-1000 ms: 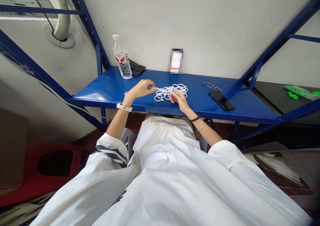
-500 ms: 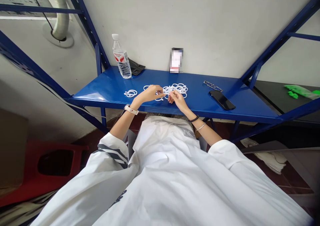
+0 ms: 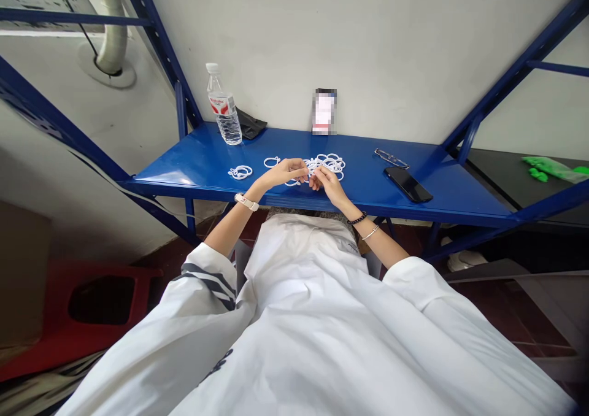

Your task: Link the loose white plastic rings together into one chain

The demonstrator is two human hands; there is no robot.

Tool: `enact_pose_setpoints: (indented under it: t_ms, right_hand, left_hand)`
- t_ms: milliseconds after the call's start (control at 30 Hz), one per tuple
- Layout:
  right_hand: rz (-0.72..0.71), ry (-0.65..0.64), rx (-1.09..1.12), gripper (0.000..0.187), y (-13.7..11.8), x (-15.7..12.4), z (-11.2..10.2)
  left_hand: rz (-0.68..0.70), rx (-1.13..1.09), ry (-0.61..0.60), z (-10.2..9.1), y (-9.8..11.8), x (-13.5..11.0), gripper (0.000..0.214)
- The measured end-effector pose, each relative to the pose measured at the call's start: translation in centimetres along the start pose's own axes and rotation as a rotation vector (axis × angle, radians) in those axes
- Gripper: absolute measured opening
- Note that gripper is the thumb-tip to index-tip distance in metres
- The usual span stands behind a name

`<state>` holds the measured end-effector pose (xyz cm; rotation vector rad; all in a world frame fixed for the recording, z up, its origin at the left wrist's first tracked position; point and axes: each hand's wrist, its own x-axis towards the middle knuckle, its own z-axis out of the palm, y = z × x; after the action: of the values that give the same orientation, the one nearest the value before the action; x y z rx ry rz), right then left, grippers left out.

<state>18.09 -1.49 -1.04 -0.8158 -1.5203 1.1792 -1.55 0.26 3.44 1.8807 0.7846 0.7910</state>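
Observation:
My left hand and my right hand meet fingertip to fingertip above the front part of the blue table. Both are closed in a pinch around a white plastic ring, largely covered by the fingers. Right behind them lies a heap of white rings, each a thin hoop with what looks like a small tab. To the left, a few rings form a small group, and one single ring rests beyond my left hand. Part of another ring shows under that hand.
On the blue table a water bottle stands at the back left beside a black pouch. A lit phone leans against the wall. Glasses and a dark phone lie at the right. Blue frame posts flank both sides.
My left hand has moved slightly right, its fingertips now up against those of my right hand, and the single ring behind it shows more fully. My right hand has hardly moved.

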Motion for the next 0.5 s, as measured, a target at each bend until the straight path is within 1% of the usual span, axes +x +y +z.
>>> enact_pose_setpoints:
  t_ms: [67, 200, 333, 500]
  right_hand:
    - [0.015, -0.002, -0.002, 0.046, -0.07, 0.01, -0.02]
    - [-0.018, -0.038, 0.014, 0.045, 0.03, 0.02, -0.2]
    - [-0.009, -0.048, 0.01, 0.044, 0.24, 0.06, -0.5]
    - [-0.007, -0.044, -0.001, 0.048, 0.07, 0.06, -0.5]
  left_hand:
    - [-0.007, -0.084, 0.02, 0.05, -0.13, 0.03, 0.044]
    - [-0.028, -0.204, 0.035, 0.04, -0.28, -0.05, 0.048]
    - [-0.036, -0.219, 0.029, 0.07, -0.3, -0.08, 0.049]
    - [-0.021, -0.211, 0.022, -0.01, -0.11, -0.18, 0.049]
